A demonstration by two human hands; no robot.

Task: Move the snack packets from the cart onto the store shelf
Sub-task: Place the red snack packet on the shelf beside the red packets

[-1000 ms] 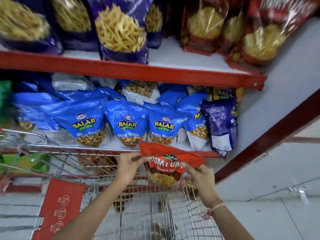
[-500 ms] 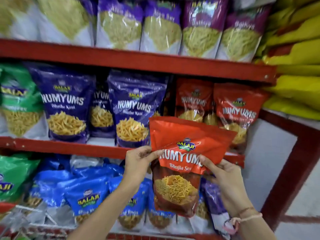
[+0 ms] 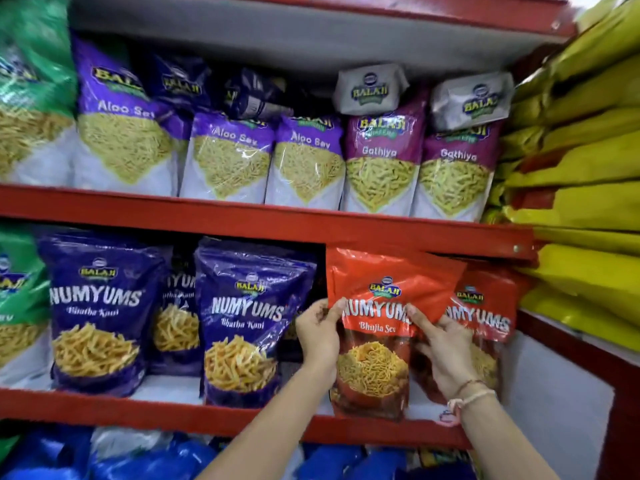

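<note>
Red metal shelving (image 3: 263, 221) fills the view, stocked with upright snack bags. A red Numyums Bhujia Sev packet (image 3: 377, 341) is held upright at the middle shelf, its base at the shelf's front edge, pinched on one side by the left hand (image 3: 318, 336) and on the other by the right hand (image 3: 441, 355). Just behind the right hand, a second red Bhujia Sev packet (image 3: 485, 317) is partly covered. Beside the left hand a purple Numyums Bhatha Kani bag (image 3: 249, 320) is stood. Above both hands, Aloo Sev bags (image 3: 304, 161) and Gathiya bags (image 3: 381, 164) are lined up. Beyond the right hand, yellow packs (image 3: 581, 174) are stacked.
</note>
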